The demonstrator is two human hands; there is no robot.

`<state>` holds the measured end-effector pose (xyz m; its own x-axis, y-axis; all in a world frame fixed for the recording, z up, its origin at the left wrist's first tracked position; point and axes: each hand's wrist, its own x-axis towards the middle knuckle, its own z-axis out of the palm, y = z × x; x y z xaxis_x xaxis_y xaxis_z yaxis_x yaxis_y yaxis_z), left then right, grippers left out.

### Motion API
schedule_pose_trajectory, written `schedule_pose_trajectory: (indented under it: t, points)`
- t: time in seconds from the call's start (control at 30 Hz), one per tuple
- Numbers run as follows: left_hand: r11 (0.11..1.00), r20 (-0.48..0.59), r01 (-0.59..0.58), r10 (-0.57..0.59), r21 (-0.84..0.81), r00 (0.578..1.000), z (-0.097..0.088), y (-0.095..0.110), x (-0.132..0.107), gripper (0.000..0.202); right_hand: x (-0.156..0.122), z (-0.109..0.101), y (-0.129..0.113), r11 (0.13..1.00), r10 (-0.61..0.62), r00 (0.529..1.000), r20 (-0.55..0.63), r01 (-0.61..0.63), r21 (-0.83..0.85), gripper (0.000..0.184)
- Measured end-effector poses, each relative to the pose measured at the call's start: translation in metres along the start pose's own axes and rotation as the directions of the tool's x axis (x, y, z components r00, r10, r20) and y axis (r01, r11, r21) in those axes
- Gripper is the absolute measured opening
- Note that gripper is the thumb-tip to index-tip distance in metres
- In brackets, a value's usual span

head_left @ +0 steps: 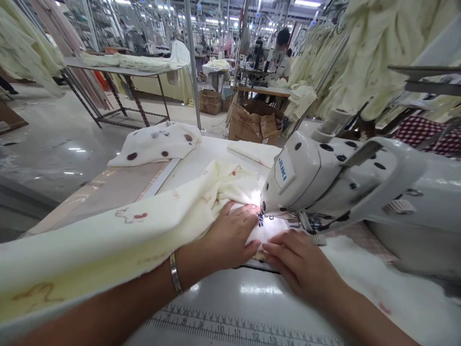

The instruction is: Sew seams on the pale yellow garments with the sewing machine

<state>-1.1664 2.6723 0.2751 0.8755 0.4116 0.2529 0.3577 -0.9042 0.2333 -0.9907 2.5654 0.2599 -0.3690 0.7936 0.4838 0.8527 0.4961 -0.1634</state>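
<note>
Where the sewing machine (324,168) stood over the table (223,293), the left hand (232,235) lay on the cream cloth (169,209), thumb and fingers spread apart, just beside the metal foot (260,220). Near its thumb, the right hand (300,259) had its bent fingers on the cloth in front of the foot; whether they pinched it could not be told. The cloth was bunched beside the machine and trailed off to the left. A spotted cloth (153,144) lay at the table's far left, and a ruler (237,329) ran along the near side.
</note>
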Motion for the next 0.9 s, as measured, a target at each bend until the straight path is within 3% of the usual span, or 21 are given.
schedule_pose_trajectory:
  t: [0.2,0.27,0.33,0.4,0.47,0.5,0.6,0.77,0.9]
  points:
    - [0.999,-0.011,-0.039,0.039,0.016,0.999,-0.001,-0.001,-0.001,0.028,0.0,0.008,-0.002,0.989,0.099,0.993,0.061,-0.105,0.105,0.016]
    - [0.998,-0.034,-0.052,0.053,0.031,0.998,-0.001,-0.001,-0.001,0.024,-0.001,0.009,0.002,0.963,0.18,0.982,0.063,-0.189,0.192,0.018]
    - [0.99,-0.052,-0.123,0.127,0.065,0.991,0.0,-0.002,-0.001,0.013,-0.001,0.009,0.008,0.884,0.349,0.937,0.034,-0.341,0.319,0.02]
    - [0.972,-0.043,-0.219,0.224,0.087,0.974,0.003,-0.004,-0.001,0.01,-0.001,0.009,0.015,0.78,0.52,0.854,-0.01,-0.47,0.412,0.028]
    - [0.961,-0.025,-0.268,0.271,0.073,0.962,0.007,-0.005,-0.001,0.016,0.0,0.008,0.021,0.723,0.608,0.793,-0.035,-0.535,0.437,0.036]
    - [0.962,-0.026,-0.266,0.268,0.057,0.963,0.008,-0.005,-0.001,0.017,0.0,0.007,0.023,0.72,0.616,0.787,-0.036,-0.545,0.43,0.039]
    - [0.966,-0.04,-0.256,0.257,0.026,0.966,0.01,-0.005,0.0,0.016,-0.003,0.003,0.021,0.746,0.581,0.814,-0.003,-0.532,0.4,0.031]
    - [0.965,-0.046,-0.261,0.261,-0.001,0.964,0.005,-0.005,0.001,0.017,-0.01,0.001,0.015,0.964,0.267,0.963,-0.019,-0.267,0.006,0.026]
    - [0.975,-0.042,-0.22,0.22,-0.01,0.975,0.006,-0.008,0.008,0.019,-0.009,0.007,0.021,0.967,0.178,0.976,-0.124,-0.197,-0.162,0.02]
